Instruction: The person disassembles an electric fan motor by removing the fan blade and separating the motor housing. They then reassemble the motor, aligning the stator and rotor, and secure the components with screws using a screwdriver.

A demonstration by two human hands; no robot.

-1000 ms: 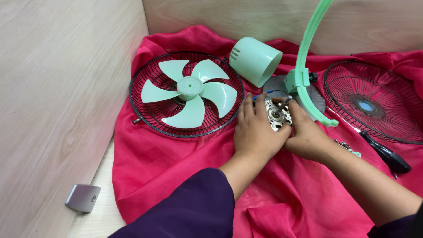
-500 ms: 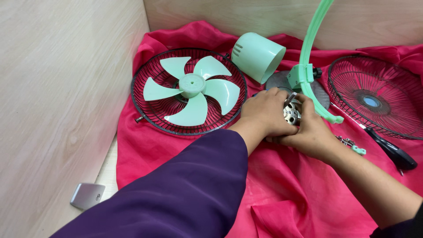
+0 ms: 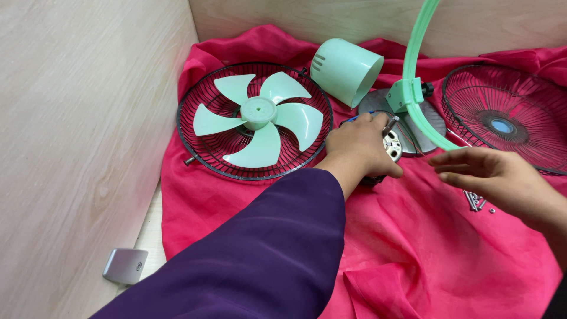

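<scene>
Left hand (image 3: 360,147) is wrapped around the small metal motor (image 3: 391,145) on the pink cloth (image 3: 413,248) — just beside the green fan blade (image 3: 260,118). Right hand (image 3: 490,174) hovers nearby, fingers loose, grasping nothing.

The left hand (image 3: 358,149) covers most of the metal motor (image 3: 392,146), so only a small part shows beside the fingers. The right grille (image 3: 508,121) and the green hoop (image 3: 417,71) are cut off by the picture's edge. The small screws (image 3: 475,201) beside the right hand (image 3: 493,174) are too tiny to count.
</scene>
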